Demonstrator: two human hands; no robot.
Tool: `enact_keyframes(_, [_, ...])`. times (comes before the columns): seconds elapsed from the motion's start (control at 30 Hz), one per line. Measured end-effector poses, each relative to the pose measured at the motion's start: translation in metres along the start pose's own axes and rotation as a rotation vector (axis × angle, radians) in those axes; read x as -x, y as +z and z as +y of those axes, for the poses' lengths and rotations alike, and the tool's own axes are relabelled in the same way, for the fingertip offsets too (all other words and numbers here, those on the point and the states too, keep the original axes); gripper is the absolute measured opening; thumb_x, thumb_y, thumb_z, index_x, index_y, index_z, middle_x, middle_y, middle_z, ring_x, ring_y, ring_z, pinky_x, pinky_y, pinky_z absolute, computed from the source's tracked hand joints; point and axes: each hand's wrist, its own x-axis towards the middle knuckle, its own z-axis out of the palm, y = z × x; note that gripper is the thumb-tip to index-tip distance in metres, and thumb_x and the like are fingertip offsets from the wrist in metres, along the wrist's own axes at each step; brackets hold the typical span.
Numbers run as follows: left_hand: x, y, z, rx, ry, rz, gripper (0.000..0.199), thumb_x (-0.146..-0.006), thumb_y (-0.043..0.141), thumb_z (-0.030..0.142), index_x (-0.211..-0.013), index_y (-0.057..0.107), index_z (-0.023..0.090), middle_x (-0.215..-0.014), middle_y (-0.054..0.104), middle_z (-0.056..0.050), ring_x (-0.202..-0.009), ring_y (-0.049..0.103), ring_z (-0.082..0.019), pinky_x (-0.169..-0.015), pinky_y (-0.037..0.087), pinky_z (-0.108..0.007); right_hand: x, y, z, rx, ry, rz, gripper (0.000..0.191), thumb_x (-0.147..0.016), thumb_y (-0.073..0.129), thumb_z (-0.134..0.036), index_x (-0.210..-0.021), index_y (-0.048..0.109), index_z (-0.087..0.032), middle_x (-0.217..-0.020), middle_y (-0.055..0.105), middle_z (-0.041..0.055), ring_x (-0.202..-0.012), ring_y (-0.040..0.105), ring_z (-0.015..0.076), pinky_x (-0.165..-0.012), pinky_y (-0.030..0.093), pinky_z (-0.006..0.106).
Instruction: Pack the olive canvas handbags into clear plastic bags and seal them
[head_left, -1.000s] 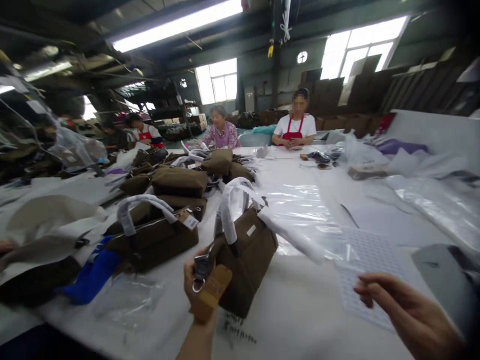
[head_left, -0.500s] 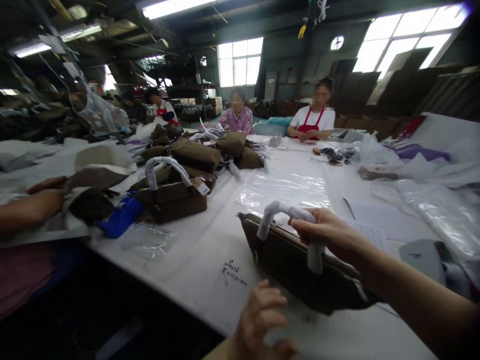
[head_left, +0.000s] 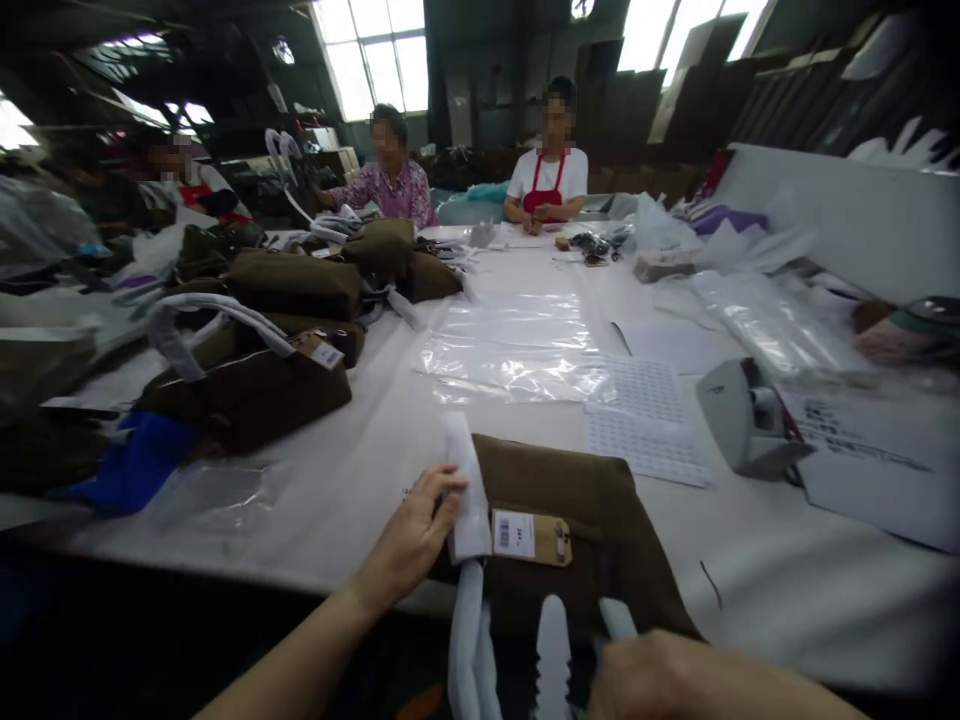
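An olive-brown handbag (head_left: 555, 470) lies on its side at the table's near edge. A tan hang tag with a white barcode label (head_left: 517, 535) rests on it. My left hand (head_left: 420, 520) has its fingers and thumb closed on a white-wrapped strip (head_left: 466, 490) at the bag's left end. Pale wrapped straps (head_left: 466, 630) hang below that strip over the edge. My right hand (head_left: 652, 670), slightly blurred, is closed at the bag's white-wrapped handle (head_left: 619, 618); its fingertips are hidden. A white strip with a toothed edge (head_left: 553, 650) shows beside it.
Several brown bags (head_left: 292, 285) are piled at left, near a blue cloth (head_left: 142, 465). Clear plastic sleeves (head_left: 517, 345), printed sheets (head_left: 645, 420) and a grey device (head_left: 742, 415) lie beyond the bag. Co-workers (head_left: 551, 170) are across the table.
The bag has gone from upright, held by its handle, to lying on its side nearer me. My left hand has moved onto its wrapped strip. The view has turned right and down.
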Motion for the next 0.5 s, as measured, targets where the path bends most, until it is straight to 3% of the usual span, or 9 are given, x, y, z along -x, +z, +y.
enact_keyframes(0.07, [-0.002,0.004,-0.009,-0.026,-0.039,0.055,0.020,-0.081,0.055,0.037,-0.093,0.062,0.022,-0.120,0.054,-0.007,-0.114,0.049,-0.024,-0.102,0.036,-0.039,0.001,0.000,0.012,0.087,0.112,0.313,0.028,-0.086,0.052,-0.036,-0.110,0.054,-0.022,-0.103,0.061,0.0059,-0.094,0.056,0.0186,-0.082,0.045,0.028])
enact_keyframes(0.13, [-0.004,0.006,-0.015,-0.004,-0.108,0.131,0.032,-0.075,0.063,0.039,-0.101,0.057,0.020,-0.118,0.053,-0.009,-0.113,0.049,-0.026,-0.098,0.039,-0.040,-0.011,0.006,0.026,0.322,0.182,0.511,0.045,-0.080,0.060,-0.027,-0.123,0.046,-0.022,-0.119,0.053,0.0084,-0.109,0.048,0.0231,-0.093,0.040,0.036])
enact_keyframes(0.17, [-0.005,0.007,-0.017,0.034,-0.147,0.156,0.042,-0.072,0.066,0.040,-0.107,0.053,0.020,-0.119,0.052,-0.010,-0.113,0.049,-0.027,-0.097,0.040,-0.041,-0.021,0.010,0.033,0.457,0.175,0.519,0.050,-0.077,0.064,-0.024,-0.124,0.046,-0.022,-0.121,0.051,0.0097,-0.111,0.045,0.0257,-0.095,0.039,0.040])
enact_keyframes(0.23, [-0.004,0.009,-0.019,0.128,-0.228,0.157,0.058,-0.070,0.068,0.042,-0.119,0.045,0.020,-0.126,0.047,-0.013,-0.114,0.048,-0.029,-0.094,0.042,-0.041,-0.042,0.018,0.042,0.660,0.113,0.407,0.052,-0.071,0.070,-0.021,-0.119,0.050,-0.020,-0.118,0.051,0.0111,-0.105,0.046,0.0291,-0.091,0.041,0.045])
enact_keyframes(0.33, [-0.002,0.012,-0.024,0.241,-0.350,0.142,0.075,-0.068,0.070,0.044,-0.130,0.034,0.022,-0.138,0.035,-0.014,-0.118,0.045,-0.031,-0.094,0.042,-0.042,-0.056,0.020,0.050,0.683,0.102,0.344,0.044,-0.069,0.072,-0.018,-0.110,0.055,-0.021,-0.105,0.054,0.0078,-0.093,0.049,0.0254,-0.085,0.044,0.042])
enact_keyframes(0.43, [-0.001,0.014,-0.030,0.393,-0.449,0.107,0.088,-0.066,0.073,0.045,-0.136,0.025,0.022,-0.143,0.028,-0.016,-0.119,0.045,-0.031,-0.095,0.042,-0.041,-0.044,0.013,0.062,0.475,0.212,0.548,0.053,-0.070,0.068,-0.015,-0.118,0.048,-0.022,-0.103,0.052,0.0058,-0.095,0.050,0.0221,-0.085,0.044,0.037])
enact_keyframes(0.5, [0.001,0.014,-0.031,0.474,-0.481,0.083,0.089,-0.064,0.074,0.043,-0.136,0.025,0.022,-0.142,0.031,-0.015,-0.119,0.046,-0.030,-0.095,0.041,-0.039,-0.028,0.011,0.078,0.398,0.318,0.737,0.047,-0.073,0.065,-0.020,-0.117,0.048,-0.021,-0.103,0.052,0.0063,-0.098,0.049,0.0235,-0.088,0.043,0.040])
